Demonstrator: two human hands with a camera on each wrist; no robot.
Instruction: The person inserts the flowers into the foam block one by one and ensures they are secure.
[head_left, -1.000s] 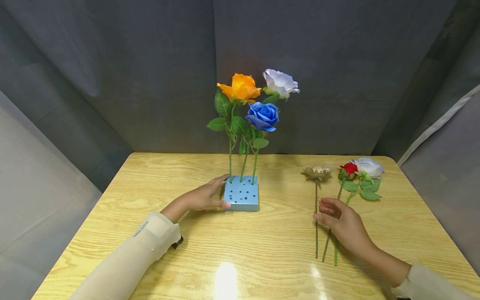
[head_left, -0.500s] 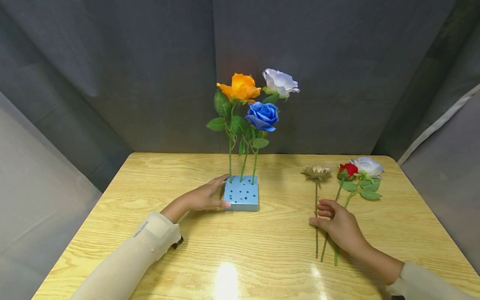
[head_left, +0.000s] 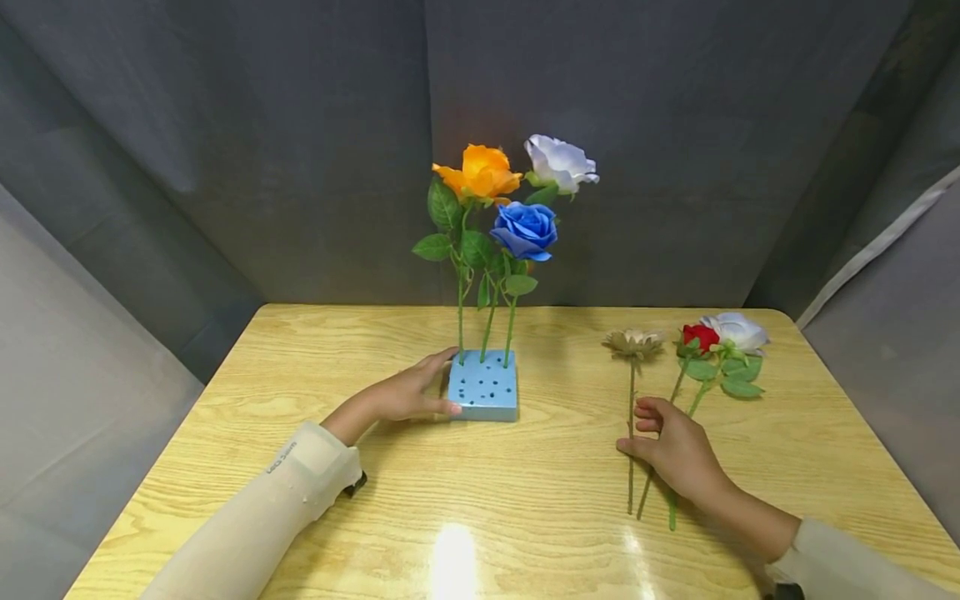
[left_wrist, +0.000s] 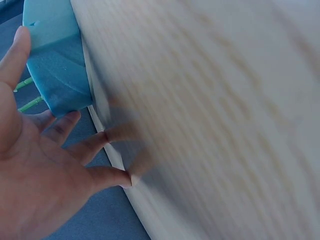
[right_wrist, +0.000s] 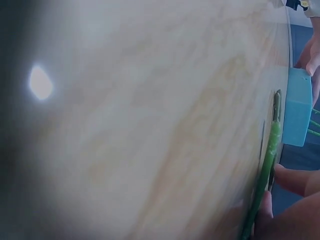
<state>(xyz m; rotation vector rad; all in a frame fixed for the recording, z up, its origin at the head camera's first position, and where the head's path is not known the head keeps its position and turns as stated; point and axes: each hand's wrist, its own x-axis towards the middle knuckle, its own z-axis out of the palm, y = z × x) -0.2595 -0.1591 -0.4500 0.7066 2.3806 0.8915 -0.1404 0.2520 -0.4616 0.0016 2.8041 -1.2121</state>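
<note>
The left hand [head_left: 408,393] holds the light-blue foam block [head_left: 486,410] by its left side, thumb at the front corner and fingers at the back. Its lower fingers touch the table in the left wrist view. Orange [head_left: 480,173], white [head_left: 561,164] and blue [head_left: 525,231] artificial roses stand upright in the block. The right hand [head_left: 678,450] has thumb and fingers about the thin stem of a beige artificial flower [head_left: 633,342], which lies on the table. In the right wrist view, the fingertips pinch a dark stem [right_wrist: 277,102] beside a green one.
Right of the beige flower lie a red rose [head_left: 701,337] and a second white rose [head_left: 737,332], their stems running under the right hand. The wooden table [head_left: 360,500] has grey curtains [head_left: 225,167] behind and at both sides. Several holes dot the block's top.
The right hand has moved slightly left, its thumb now across the beige flower's stem. The red rose's stem end has shifted a little left. The left hand and block stay put.
</note>
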